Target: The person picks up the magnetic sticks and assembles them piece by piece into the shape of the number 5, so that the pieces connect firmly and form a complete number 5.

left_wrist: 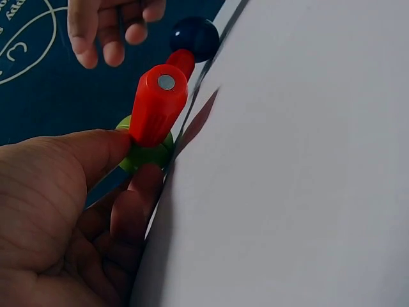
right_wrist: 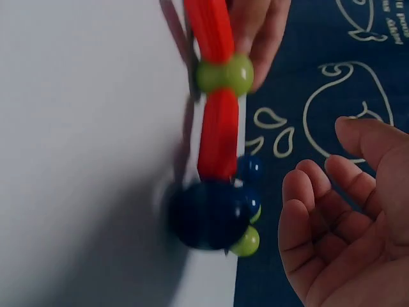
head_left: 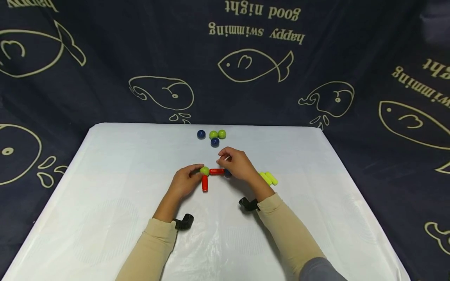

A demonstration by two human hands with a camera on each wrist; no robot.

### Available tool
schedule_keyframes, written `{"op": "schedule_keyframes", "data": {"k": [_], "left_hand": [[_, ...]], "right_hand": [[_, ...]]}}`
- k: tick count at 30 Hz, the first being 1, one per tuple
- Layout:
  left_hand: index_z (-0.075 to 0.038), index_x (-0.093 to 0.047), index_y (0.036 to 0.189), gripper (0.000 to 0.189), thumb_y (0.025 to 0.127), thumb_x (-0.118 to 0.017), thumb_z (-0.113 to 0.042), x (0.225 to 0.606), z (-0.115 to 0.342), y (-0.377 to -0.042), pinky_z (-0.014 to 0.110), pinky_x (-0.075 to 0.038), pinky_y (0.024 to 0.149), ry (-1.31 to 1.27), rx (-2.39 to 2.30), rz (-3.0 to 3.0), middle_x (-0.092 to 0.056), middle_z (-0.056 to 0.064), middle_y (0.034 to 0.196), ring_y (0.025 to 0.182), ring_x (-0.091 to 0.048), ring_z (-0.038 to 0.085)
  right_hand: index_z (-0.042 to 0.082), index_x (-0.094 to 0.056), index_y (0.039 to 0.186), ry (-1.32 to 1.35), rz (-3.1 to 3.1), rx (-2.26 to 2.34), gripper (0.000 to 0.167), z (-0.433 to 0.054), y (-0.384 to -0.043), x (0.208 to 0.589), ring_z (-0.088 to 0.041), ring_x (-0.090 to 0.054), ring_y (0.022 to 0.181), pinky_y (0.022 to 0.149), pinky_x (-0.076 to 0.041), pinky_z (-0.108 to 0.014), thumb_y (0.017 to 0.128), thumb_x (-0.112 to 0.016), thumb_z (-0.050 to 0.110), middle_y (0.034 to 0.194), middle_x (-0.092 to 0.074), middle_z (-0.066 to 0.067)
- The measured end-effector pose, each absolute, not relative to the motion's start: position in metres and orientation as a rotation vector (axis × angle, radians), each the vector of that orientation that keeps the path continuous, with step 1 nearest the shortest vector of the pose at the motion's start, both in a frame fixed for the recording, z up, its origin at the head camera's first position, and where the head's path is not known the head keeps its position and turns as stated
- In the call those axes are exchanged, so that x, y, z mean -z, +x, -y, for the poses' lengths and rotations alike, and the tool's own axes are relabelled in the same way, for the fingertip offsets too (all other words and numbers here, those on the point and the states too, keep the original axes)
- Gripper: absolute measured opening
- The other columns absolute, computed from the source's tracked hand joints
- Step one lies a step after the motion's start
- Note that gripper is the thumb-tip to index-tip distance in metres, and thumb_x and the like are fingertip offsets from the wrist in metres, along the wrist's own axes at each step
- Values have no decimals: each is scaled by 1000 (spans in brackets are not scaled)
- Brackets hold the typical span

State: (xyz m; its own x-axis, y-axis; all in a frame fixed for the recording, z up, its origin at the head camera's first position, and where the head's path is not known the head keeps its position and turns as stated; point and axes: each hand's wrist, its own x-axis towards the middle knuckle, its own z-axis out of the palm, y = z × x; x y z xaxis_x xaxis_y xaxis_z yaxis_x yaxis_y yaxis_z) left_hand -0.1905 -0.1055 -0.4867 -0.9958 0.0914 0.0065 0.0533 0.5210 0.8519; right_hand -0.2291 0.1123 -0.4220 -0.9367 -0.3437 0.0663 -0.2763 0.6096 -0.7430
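My left hand (head_left: pixel 184 181) pinches a green ball (head_left: pixel 204 170) between thumb and fingers. Two red rods join that ball: one red rod (head_left: pixel 205 184) points toward me, with a round metal spot on its end in the left wrist view, and another red rod (head_left: pixel 216 171) runs right. At its far end sits a dark blue ball (left_wrist: pixel 195 39), partly hidden by my right hand (head_left: pixel 236 163) in the head view. That hand hovers over the blue ball with loosely bent fingers (right_wrist: pixel 297 220) and nothing between them.
Behind the hands lie two loose green balls (head_left: pixel 222 134) and two blue balls (head_left: pixel 201 134). Yellow-green rods (head_left: pixel 269 178) lie right of the right wrist. A white cloth (head_left: pixel 116 171) covers the table, and a dark printed curtain (head_left: pixel 197 47) hangs behind it.
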Motion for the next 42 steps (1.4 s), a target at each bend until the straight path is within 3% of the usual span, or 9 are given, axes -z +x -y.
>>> {"op": "schedule_keyframes", "data": {"k": [14,21,27,42], "left_hand": [[-15,-68,129,36,94,-67,-22,487,106,-190,48,-44,98,115,-1518,-2702,-65,12,126,111,-59,28],[-15,-68,129,35,94,-67,-22,488,105,-191,47,-45,94,129,-1515,-2696,-66,11,123,102,-59,26],[-15,-67,130,36,94,-67,-21,488,106,-191,48,-44,97,126,-1515,-2702,-65,12,126,107,-59,27],[-15,-69,128,34,94,-68,-20,485,106,-189,43,-46,87,101,-1537,-2693,-68,8,116,91,-58,22]], "right_hand": [[1,-65,118,-680,-2772,925,29,-108,-296,410,-22,-61,97,82,-50,-35,94,-69,17,117,-65,-14],[3,-63,122,-677,-2747,869,31,-104,-317,417,-23,-62,103,88,-50,-34,94,-69,15,124,-62,-12],[5,-61,127,-720,-2731,807,34,-99,-329,424,-22,-57,108,94,-46,-35,95,-67,15,126,-59,-11],[8,-62,132,-717,-2768,590,39,-88,-337,430,-25,-53,119,106,-38,-37,95,-68,16,127,-59,-11]]}}
